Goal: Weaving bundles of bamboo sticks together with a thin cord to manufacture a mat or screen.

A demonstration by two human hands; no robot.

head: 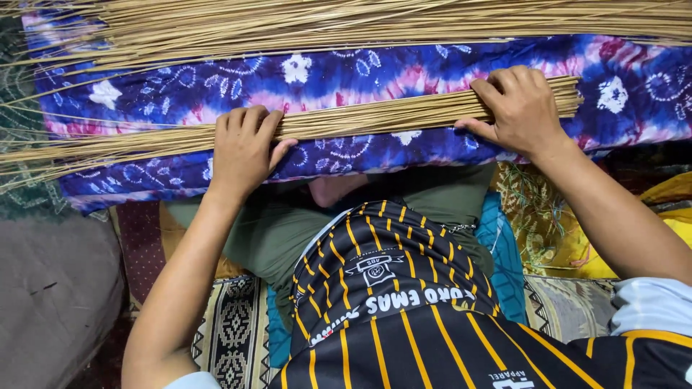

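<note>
Head view: a bundle of thin tan sticks [375,119] lies left to right across a purple tie-dye cloth [360,72] over the person's lap. The left hand [244,148] curls its fingers over the bundle's left part; the right hand [517,108] grips the right end, fingers wrapped. More loose sticks [324,21] lie farther off.

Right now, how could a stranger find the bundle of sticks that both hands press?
Find the blue and purple tie-dye cushion. The thin straw bundle crosses its middle, under the left hand and right hand. The loose sticks above lie untouched.
</note>
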